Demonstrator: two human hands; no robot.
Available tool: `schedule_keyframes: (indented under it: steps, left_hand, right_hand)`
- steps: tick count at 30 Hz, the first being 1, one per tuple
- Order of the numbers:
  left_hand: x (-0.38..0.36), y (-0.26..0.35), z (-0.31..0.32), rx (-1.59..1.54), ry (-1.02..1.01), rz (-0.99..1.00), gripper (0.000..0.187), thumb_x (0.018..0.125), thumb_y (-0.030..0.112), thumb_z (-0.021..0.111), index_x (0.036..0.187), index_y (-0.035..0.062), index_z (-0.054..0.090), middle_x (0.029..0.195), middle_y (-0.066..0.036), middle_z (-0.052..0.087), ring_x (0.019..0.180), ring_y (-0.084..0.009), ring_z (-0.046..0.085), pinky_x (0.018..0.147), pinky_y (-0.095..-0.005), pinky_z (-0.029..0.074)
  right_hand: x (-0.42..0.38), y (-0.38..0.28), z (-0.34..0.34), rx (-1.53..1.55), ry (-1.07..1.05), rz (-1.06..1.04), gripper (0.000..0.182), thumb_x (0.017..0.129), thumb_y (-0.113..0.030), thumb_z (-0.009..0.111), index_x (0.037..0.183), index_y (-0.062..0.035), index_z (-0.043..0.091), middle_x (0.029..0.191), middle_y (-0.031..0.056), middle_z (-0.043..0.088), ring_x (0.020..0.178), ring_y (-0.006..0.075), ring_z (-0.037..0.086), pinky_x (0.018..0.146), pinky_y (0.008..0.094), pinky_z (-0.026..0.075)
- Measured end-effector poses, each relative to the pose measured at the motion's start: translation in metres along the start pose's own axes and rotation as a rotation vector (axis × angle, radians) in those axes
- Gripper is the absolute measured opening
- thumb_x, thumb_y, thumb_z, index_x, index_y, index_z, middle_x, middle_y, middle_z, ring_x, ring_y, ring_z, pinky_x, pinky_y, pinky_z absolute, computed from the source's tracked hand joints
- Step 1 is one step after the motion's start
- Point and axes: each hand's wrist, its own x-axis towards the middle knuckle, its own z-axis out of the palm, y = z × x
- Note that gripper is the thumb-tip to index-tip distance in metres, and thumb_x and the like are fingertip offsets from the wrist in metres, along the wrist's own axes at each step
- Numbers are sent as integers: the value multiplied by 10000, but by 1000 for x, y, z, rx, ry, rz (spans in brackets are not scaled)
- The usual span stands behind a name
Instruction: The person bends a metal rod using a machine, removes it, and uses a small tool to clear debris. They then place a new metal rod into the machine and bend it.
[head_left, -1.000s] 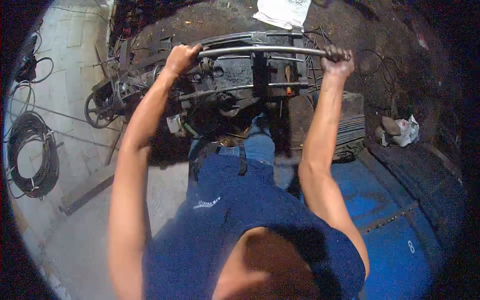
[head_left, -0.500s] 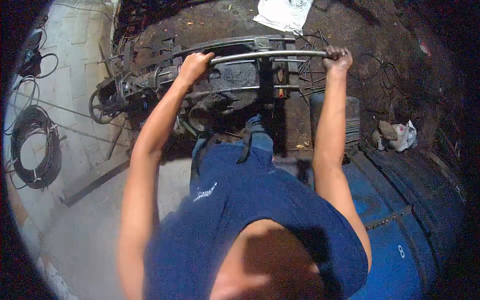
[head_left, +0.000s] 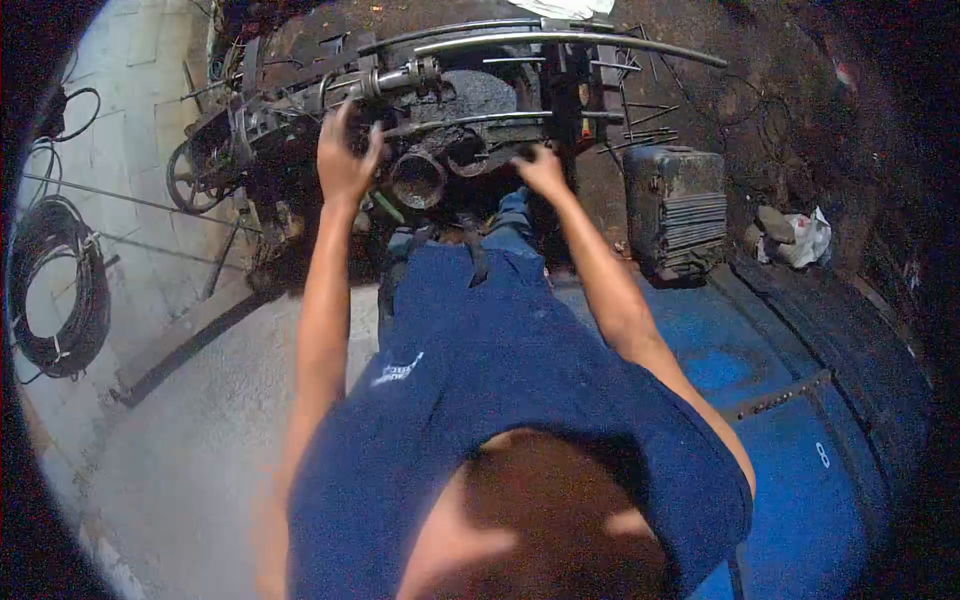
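Observation:
A dark, greasy lathe-like machine (head_left: 300, 115) stands in front of me. Across its far side lies a long metal rod (head_left: 570, 38), out of both hands. My left hand (head_left: 345, 160) is open, thumb and fingers apart, beside the machine's shiny spindle (head_left: 405, 78). Over the near edge of the machine, my right hand (head_left: 542, 172) has its fingers stretched leftward; they look apart, though dark parts behind blur their tips. Between the hands runs a near rail (head_left: 470, 122), with a round metal opening (head_left: 416, 180) below it. Dark grit (head_left: 480, 92) fills the machine's middle.
A ribbed, dirty metal block (head_left: 676, 205) stands to the right, near a blue surface (head_left: 740, 360). Thin rods (head_left: 650, 135) lie on the floor behind it. At left are a coil of black cable (head_left: 90, 290) and a handwheel (head_left: 190, 180).
Both hands have let go of the long rod, which now lies on the machine. My left hand has moved slightly left and down; my right hand has come far left and down.

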Motion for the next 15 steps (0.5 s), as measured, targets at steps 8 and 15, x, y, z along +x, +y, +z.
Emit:
schedule_keyframes:
  steps: [8,15]
  left_hand:
    - [-176,-60,-54,189,-141,-490,418,809,129,575,1187,-16,469,1043,-205,586,960,-314,575,818,-362,443]
    - [-152,-54,-18,165,-250,-395,252,808,117,569,1024,-14,580,921,-187,622,838,-309,611,721,-353,473]
  right_hand:
    - [5,-11,75,-210,-202,-142,394,722,-63,536,1116,-79,534,1201,232,457,1024,399,498,851,448,435]
    - [15,-8,65,-382,-297,-275,354,701,-43,525,1055,-27,541,1117,241,519,964,396,532,826,451,446]
